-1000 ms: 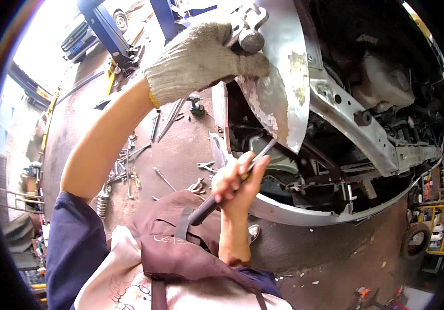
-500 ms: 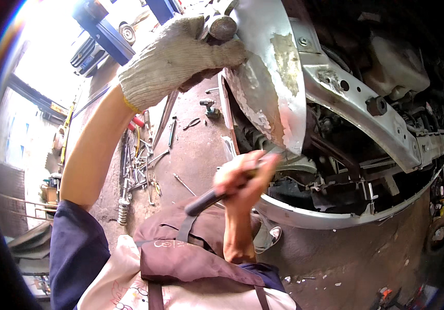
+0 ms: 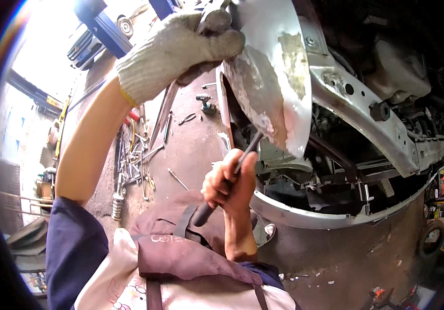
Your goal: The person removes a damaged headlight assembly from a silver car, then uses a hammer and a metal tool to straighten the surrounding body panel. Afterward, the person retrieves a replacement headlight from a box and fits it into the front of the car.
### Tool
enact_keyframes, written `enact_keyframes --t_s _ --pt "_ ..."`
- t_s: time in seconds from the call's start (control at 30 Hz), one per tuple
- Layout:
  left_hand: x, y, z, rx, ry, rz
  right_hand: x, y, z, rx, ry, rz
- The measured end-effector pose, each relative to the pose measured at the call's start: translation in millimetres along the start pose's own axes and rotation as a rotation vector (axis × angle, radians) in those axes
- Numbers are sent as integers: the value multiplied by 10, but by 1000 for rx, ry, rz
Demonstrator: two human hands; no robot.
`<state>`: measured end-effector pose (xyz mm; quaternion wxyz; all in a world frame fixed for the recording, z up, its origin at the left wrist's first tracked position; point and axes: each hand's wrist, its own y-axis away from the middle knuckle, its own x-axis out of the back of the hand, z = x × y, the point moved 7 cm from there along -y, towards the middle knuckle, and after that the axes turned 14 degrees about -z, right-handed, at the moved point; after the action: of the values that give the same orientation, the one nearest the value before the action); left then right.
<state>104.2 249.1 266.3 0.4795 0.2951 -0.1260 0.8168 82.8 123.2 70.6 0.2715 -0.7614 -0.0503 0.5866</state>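
My left hand [image 3: 173, 54], in a knitted white glove, is raised at the upper edge of a silver car fender [image 3: 271, 67]. Its fingers close around a grey metal tool with a round face [image 3: 217, 20], which looks like a hammer head; its handle is hidden. Bare grey metal and tan patches show through the fender's paint. Below, my bare right hand [image 3: 230, 183] grips a dark-handled tool [image 3: 205, 214]. That tool's thin shaft slants up to the fender's lower tip, where its far end cannot be made out.
The car's exposed front frame [image 3: 366, 113] and curved silver bumper bar [image 3: 315, 216] stand to the right. On the floor lie several wrenches [image 3: 142, 155], a cordless drill [image 3: 206, 103], pliers [image 3: 187, 119] and a coil-spring strut [image 3: 118, 204]. A tyre [image 3: 432, 238] stands far right.
My right hand, blurred by motion before, has shifted slightly left and down, and its tool's shaft now shows against the fender tip. The left hand keeps its grip.
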Motion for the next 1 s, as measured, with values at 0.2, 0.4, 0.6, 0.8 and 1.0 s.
enact_keyframes --t_s 0.2,0.4,0.6,0.8,1.0 --pt "29 -36 -58 84 -71 -18 -214 27 151 48 130 72" --pt "509 159 238 -168 -36 -79 -449 -177 108 79 34 -66" --pt "261 316 -315 -484 700 14 -141 441 316 159 122 362" --pt "-626 731 -441 -519 673 178 -36 1761 89 249 282 616" --pt "-1204 500 -898 -81 1275 -87 -398 1753 -110 290 589 1021"
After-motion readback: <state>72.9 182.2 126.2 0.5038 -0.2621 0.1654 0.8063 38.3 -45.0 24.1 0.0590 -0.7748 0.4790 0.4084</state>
